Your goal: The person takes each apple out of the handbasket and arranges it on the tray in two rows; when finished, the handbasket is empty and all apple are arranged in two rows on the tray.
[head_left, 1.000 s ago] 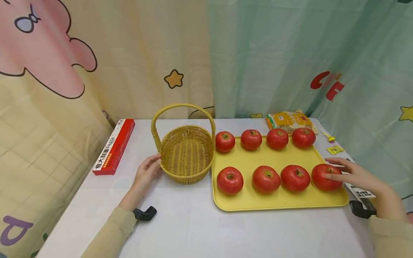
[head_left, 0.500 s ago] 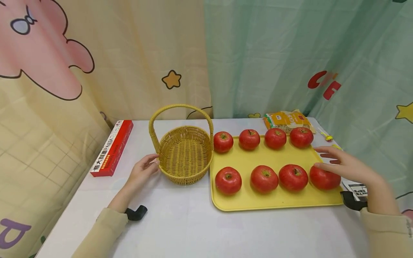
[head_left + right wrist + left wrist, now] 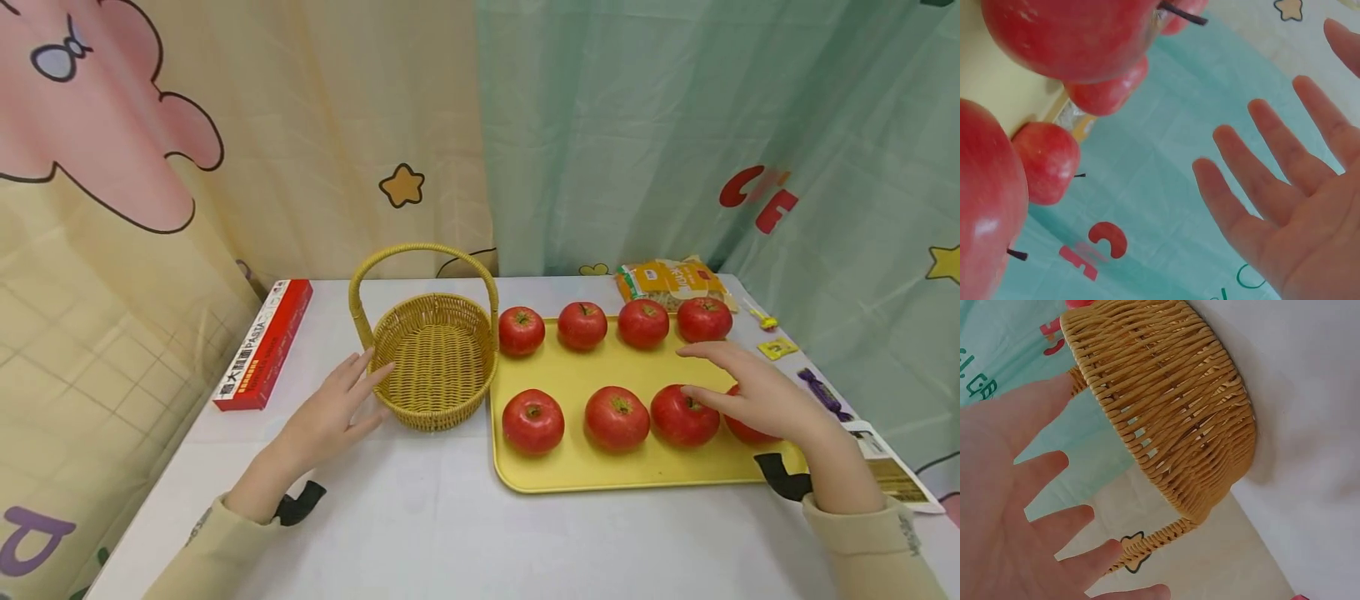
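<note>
A woven yellow basket (image 3: 435,408) with a tall arched handle stands on the white table. My left hand (image 3: 326,414) is beside its left front with fingers spread, holding nothing; the left wrist view shows the palm facing the basket's woven wall (image 3: 1166,394). On a yellow tray (image 3: 600,475) sit red apples in two rows, front and back. Above the right end of the front row hovers my right hand (image 3: 757,396), its fingers extended and nothing in it. It partly hides the rightmost front apple (image 3: 742,429), while the apple (image 3: 684,417) left of it lies under the thumb.
At the left edge lies a red and white pasta box (image 3: 262,346). Behind the tray rests an orange food packet (image 3: 675,282). Along the right edge are a lollipop (image 3: 767,321), a yellow wrapped candy (image 3: 777,347), a purple candy (image 3: 823,392) and a printed card (image 3: 892,475).
My right hand has lifted from the rightmost front apple and moved left. My left hand has come off the basket's side and spread its fingers. The basket and apples stay put.
</note>
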{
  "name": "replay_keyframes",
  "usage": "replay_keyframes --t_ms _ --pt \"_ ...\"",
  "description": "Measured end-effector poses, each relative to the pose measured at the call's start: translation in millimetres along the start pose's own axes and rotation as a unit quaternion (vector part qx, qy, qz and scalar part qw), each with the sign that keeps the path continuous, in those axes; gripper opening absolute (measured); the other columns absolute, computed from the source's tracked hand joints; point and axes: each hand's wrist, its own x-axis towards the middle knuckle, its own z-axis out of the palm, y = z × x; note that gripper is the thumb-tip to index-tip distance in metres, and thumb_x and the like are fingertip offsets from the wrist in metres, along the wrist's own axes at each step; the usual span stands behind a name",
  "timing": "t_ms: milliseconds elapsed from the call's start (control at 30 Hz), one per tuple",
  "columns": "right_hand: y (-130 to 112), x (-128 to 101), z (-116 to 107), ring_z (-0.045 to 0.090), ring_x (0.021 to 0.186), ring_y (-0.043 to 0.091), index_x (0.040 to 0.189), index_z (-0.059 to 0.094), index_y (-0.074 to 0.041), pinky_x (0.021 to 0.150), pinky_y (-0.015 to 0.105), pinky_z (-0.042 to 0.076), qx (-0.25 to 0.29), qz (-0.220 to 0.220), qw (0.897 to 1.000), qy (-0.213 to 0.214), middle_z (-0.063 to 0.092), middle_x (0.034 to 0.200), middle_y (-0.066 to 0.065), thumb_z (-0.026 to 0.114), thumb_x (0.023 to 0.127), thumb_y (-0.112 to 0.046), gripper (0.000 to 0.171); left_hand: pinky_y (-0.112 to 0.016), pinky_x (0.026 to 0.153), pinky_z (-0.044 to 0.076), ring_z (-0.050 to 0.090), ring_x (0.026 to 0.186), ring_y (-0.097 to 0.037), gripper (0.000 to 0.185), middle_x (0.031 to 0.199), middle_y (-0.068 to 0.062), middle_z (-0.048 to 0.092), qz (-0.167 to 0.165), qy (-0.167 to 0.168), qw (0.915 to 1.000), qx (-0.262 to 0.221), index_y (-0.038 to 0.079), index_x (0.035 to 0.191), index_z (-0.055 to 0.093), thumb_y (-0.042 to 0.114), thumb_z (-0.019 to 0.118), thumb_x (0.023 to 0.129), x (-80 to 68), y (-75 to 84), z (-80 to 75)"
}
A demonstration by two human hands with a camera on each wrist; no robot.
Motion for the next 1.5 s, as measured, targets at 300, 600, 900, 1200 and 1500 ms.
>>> replay_keyframes --t_ms 300,600,900,1200,1500 --pt "-9 10 21 0.024 0.131 0.044 0.136 0.048 -0.015 0.095 0.071 0.024 -0.064 -0.055 0.996 0.022 0.031 0.145 0.019 0.072 0.079 -0.046 0.070 -0.070 0.101 0.016 0.010 0.140 -0.038 0.072 0.155 -0.008 0.017 0.004 -0.024 0.9962 0.084 0.021 0.144 0.039 0.054 0.062 0.084 2.5 17.5 1.8" --pt "-14 14 43 -0.004 0.140 0.040 0.142 0.042 -0.019 0.103 0.067 -0.008 -0.103 -0.070 0.992 0.013 0.014 0.154 0.017 0.065 0.076 -0.062 0.083 -0.074 0.099 0.007 0.000 0.141 -0.036 0.086 0.156 -0.007 0.014 0.003 -0.044 0.9911 0.126 0.028 0.147 0.031 0.078 0.044 0.078 1.0 30.5 7.5" --pt "-22 19 50 -0.008 0.139 0.042 0.146 0.034 -0.023 0.096 0.074 -0.009 -0.125 -0.056 0.991 -0.009 0.007 0.155 0.015 0.061 0.073 -0.070 0.091 -0.074 0.099 0.007 -0.002 0.141 -0.035 0.086 0.156 -0.006 0.013 0.006 -0.043 0.9902 0.133 0.029 0.148 0.030 0.078 0.043 0.078 1.9 33.4 9.7" --pt "-23 21 59 -0.010 0.139 0.042 0.147 0.032 -0.025 0.096 0.074 -0.009 -0.123 -0.040 0.991 -0.026 0.004 0.156 0.013 0.059 0.070 -0.074 0.095 -0.075 0.099 0.004 -0.005 0.140 -0.038 0.090 0.157 -0.006 0.008 0.002 -0.031 0.9901 0.137 0.030 0.150 0.022 0.079 0.042 0.077 3.1 34.3 7.2" --pt "-28 21 60 -0.010 0.139 0.042 0.146 0.034 -0.023 0.096 0.074 -0.008 -0.122 -0.030 0.992 -0.030 0.001 0.156 0.012 0.056 0.074 -0.073 0.091 -0.075 0.098 0.003 -0.004 0.140 -0.038 0.088 0.157 -0.004 0.007 -0.005 -0.035 0.9905 0.133 0.030 0.150 0.023 0.078 0.043 0.078 4.4 34.7 6.1"
